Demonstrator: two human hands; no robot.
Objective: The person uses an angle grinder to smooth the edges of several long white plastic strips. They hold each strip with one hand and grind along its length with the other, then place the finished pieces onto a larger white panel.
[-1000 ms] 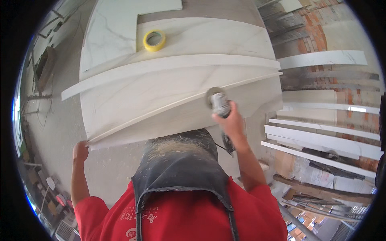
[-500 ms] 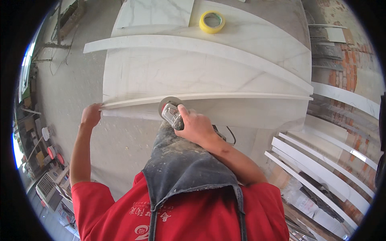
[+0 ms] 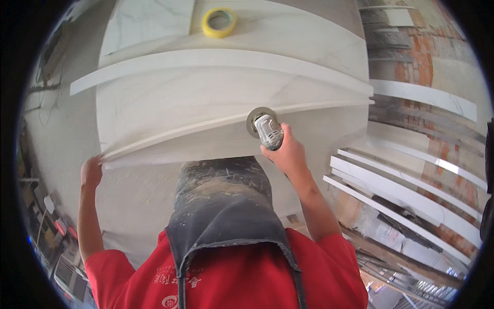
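A grey angle grinder [image 3: 269,132] is gripped in my right hand [image 3: 290,150], its round disc against the near edge of a narrow white stone strip [image 3: 190,130]. The disc sits right of the strip's middle. At the far left end of that strip, my left hand [image 3: 92,172] is closed on its tip. The strip lies across a white marbled slab [image 3: 154,108], close to the slab's near edge. Beyond it, a wider white strip [image 3: 221,57] runs roughly parallel on the same slab.
A roll of yellow tape [image 3: 219,23] lies on the far part of the slab, beside a rectangular marbled panel [image 3: 152,23]. To the right, several long white strips [image 3: 391,188] are stacked near the brick wall. My dark, dusty apron [image 3: 221,190] is close to the slab's near edge.
My right hand and the grinder have moved right along the strip, from left of its middle to right of it. My left hand stays at the strip's left end. The head view has shifted.
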